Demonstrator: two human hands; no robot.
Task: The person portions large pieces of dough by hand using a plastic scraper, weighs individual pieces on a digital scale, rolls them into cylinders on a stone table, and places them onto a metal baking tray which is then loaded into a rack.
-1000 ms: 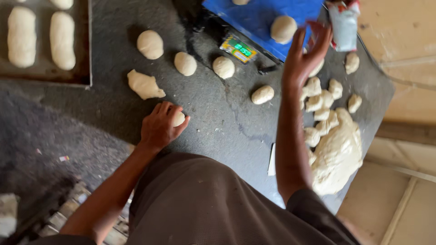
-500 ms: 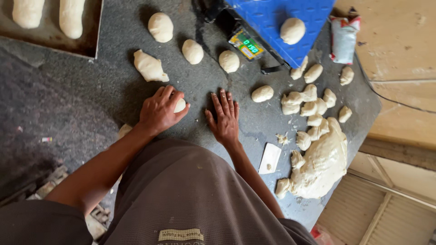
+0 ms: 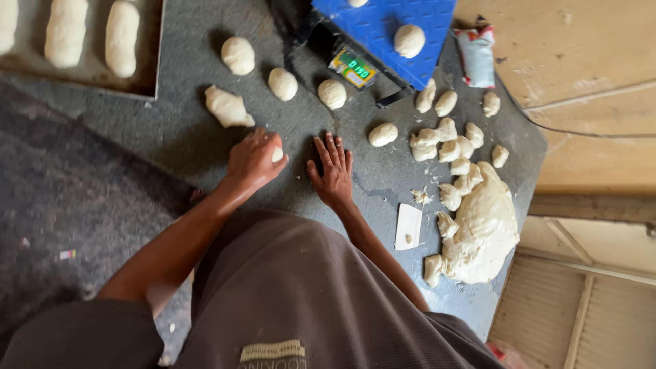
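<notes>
while the left hand (image 3: pixel 251 158) cupped a small dough ball (image 3: pixel 277 154) against the grey desk (image 3: pixel 171 137), the right hand (image 3: pixel 333 171) lay flat beside it, fingers spread, holding nothing. a white scraper (image 3: pixel 408 227) and a large dough mass (image 3: pixel 482 229) lay to the right.

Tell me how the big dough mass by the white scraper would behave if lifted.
The big dough mass looks slumped and spread on the table, so it would probably sag and stretch. Torn lumps along its edge suggest it pulls apart easily. It likely clings somewhat to the surface.
</notes>
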